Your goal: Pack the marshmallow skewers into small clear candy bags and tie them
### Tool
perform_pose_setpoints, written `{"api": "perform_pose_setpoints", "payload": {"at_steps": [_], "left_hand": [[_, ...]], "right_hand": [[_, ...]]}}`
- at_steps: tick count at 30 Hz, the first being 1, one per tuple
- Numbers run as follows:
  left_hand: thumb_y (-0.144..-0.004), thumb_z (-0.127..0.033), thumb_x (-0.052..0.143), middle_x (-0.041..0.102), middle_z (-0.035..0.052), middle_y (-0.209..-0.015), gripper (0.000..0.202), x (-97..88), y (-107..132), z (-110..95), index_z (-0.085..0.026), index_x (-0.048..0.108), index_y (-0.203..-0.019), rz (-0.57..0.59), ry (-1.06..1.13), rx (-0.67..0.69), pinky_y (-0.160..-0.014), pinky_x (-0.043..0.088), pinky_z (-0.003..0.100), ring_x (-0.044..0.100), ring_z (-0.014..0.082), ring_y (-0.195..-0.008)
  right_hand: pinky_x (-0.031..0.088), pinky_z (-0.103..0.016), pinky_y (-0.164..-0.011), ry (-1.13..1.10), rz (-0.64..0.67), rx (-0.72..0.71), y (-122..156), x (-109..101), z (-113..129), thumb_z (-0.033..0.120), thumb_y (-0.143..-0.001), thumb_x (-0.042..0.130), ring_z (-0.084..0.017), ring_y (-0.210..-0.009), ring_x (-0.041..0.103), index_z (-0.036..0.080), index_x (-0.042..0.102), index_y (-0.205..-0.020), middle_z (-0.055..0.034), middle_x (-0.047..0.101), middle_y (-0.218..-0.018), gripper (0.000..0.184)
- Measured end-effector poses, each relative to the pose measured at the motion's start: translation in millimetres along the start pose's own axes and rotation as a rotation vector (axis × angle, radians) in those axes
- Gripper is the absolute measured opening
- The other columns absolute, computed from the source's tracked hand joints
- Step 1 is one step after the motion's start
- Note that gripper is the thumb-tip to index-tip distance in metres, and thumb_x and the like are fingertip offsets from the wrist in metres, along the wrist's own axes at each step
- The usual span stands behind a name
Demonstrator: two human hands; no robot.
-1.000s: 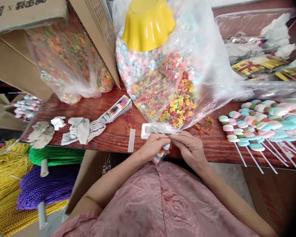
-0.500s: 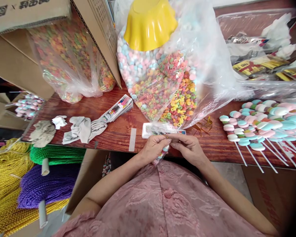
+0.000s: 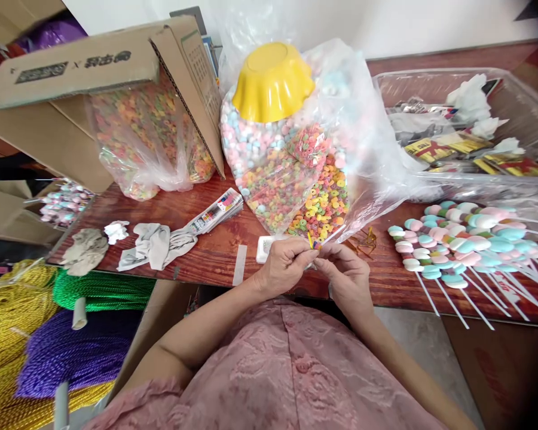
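Note:
My left hand [image 3: 284, 266] is closed in a pinch in front of my chest, at the table's front edge. It grips a small wrapped marshmallow stick, mostly hidden by the fingers. A yellow and blue bit of its wrapper [image 3: 314, 243] shows above the thumbs. My right hand [image 3: 348, 273] pinches the same piece from the other side, its fingertips almost meeting the left ones. Just behind the left hand, a white packet [image 3: 263, 249] lies partly covered. Beyond the hands, a clear bag of ring-shaped gummies [image 3: 323, 200] rests against a large bag of pastel marshmallows [image 3: 240, 134].
An upturned yellow bowl [image 3: 273, 83] tops the bags. Marshmallow skewers [image 3: 466, 239] lie right, before a clear bin [image 3: 470, 179]. Flat wrappers [image 3: 217, 209], grey gloves [image 3: 159, 245] and a cardboard box [image 3: 80, 65] occupy the left. Coloured cords [image 3: 80, 352] hang lower left. Gold ties [image 3: 364, 242] lie nearby.
The view has tilted up, showing more wall and box. Both hands remain together; the marshmallows that hung below the left hand no longer show, and a yellow and blue bit appears above the thumbs.

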State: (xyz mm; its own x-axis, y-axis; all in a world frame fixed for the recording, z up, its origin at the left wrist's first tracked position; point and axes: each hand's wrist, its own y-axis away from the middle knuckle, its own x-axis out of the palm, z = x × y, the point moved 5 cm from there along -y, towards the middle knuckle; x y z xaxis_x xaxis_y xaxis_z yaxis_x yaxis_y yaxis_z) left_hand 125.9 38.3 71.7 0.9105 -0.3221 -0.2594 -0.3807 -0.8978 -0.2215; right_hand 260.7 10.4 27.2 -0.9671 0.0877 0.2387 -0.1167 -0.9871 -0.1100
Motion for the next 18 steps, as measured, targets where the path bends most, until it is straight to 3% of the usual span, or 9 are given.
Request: {"api": "perform_pose_setpoints", "payload": {"at_steps": [3,6,10,12,14,16,18], "left_hand": [[-0.090,-0.037,0.054,0.047,-0.0007,-0.061,0.037,-0.6,-7,-5,-0.016,0.053,-0.059,0.041,0.001,0.033,-0.062,0.035,0.026,0.043,0.0109,-0.061],[-0.087,-0.041,0.056,0.051,0.0008,-0.063,0.037,-1.2,-10,-8,-0.016,0.058,-0.059,0.146,0.014,-0.019,-0.063,0.037,0.025,0.046,0.0114,-0.063],[-0.076,-0.046,0.066,0.048,-0.0007,-0.054,0.039,-0.7,-4,-2,-0.015,0.058,-0.053,0.317,0.204,-0.258,-0.053,0.033,0.023,0.041,0.0088,-0.053],[-0.069,-0.046,0.072,0.051,-0.0004,-0.052,0.035,0.1,4,5,-0.014,0.064,-0.057,0.393,0.346,-0.437,-0.046,0.030,0.021,0.041,0.0074,-0.046],[-0.065,-0.044,0.076,0.057,0.0015,-0.053,0.032,0.9,11,9,-0.013,0.068,-0.060,0.479,0.457,-0.569,-0.042,0.030,0.021,0.043,0.0074,-0.043],[-0.063,-0.040,0.077,0.061,0.0030,-0.054,0.028,1.1,17,8,-0.013,0.071,-0.061,0.587,0.538,-0.629,-0.042,0.034,0.021,0.048,0.0086,-0.043],[-0.062,-0.037,0.079,0.064,0.0036,-0.055,0.023,0.1,19,5,-0.015,0.073,-0.060,0.695,0.586,-0.644,-0.044,0.039,0.021,0.052,0.0098,-0.045]], "right_hand": [[0.050,-0.025,-0.063,0.020,0.094,0.072,-18,-7,2,0.030,-0.072,0.079,-0.011,-0.066,0.059,0.021,0.070,-0.076,0.0010,0.067,-0.073,0.013],[0.046,-0.025,-0.058,0.092,0.328,0.126,-39,-10,11,0.034,-0.066,0.082,-0.012,-0.062,0.056,0.020,0.071,-0.069,0.0007,0.065,-0.068,0.018],[0.041,-0.025,-0.052,0.262,0.645,0.189,-46,-2,26,0.044,-0.069,0.078,-0.011,-0.055,0.051,0.017,0.065,-0.061,0.0009,0.059,-0.059,0.031],[0.040,-0.025,-0.051,0.424,0.709,0.025,-40,5,41,0.045,-0.078,0.070,-0.011,-0.054,0.050,0.018,0.062,-0.061,0.0005,0.058,-0.058,0.032],[0.042,-0.028,-0.055,0.615,0.742,-0.309,-28,13,62,0.037,-0.086,0.061,-0.013,-0.058,0.053,0.020,0.064,-0.067,-0.0017,0.061,-0.063,0.026],[0.045,-0.031,-0.060,0.753,0.775,-0.639,-11,20,80,0.028,-0.091,0.054,-0.014,-0.063,0.056,0.022,0.068,-0.079,-0.0043,0.066,-0.071,0.020],[0.047,-0.033,-0.063,0.809,0.844,-0.826,0,26,89,0.023,-0.093,0.050,-0.015,-0.066,0.058,0.025,0.070,-0.090,-0.0055,0.070,-0.078,0.021]]}}
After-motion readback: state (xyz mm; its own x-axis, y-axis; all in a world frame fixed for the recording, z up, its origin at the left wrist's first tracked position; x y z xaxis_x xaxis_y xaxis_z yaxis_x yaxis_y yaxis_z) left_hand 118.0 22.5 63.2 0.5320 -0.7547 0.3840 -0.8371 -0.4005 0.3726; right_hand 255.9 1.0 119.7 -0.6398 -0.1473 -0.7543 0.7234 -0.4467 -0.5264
